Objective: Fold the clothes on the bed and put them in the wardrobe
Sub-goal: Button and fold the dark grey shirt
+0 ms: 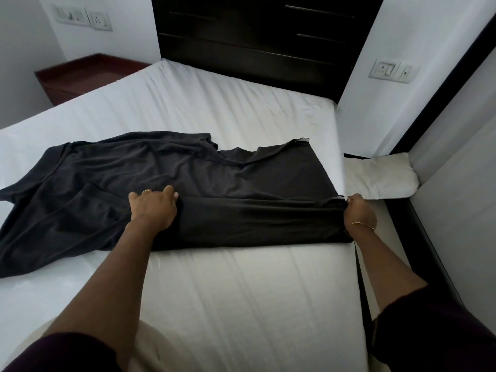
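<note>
The head view looks down on a bed (241, 291) covered with a white sheet, and a dark grey garment (166, 167) lies spread across its middle. The garment reaches from the left edge of the picture almost to the right edge of the mattress. Its left part is loose and rumpled, with a sleeve lying out toward the far left. Its right part is smoother, and a strip along the near edge is doubled over on itself between the two hands.

The left hand (153, 208) rests palm down on the garment near its middle, at the left end of the doubled strip. Its fingers are spread and slightly bent, pressing the cloth to the sheet, and a ring shows on one finger. The right hand (358, 208) is at the right edge of the mattress, where its fingers are curled and pinch the garment's corner. A thin bracelet (362, 224) sits on that wrist. Both forearms are bare, with dark sleeves at the bottom of the picture.

A white pillow (381, 175) lies low beside the bed on the right, just past the right hand. A dark headboard (257, 41) stands at the far end of the bed. A reddish-brown bedside table (80, 76) sits at the far left. White switch plates show on the wall to the left (83, 18) and to the right (393, 71) of the headboard.
</note>
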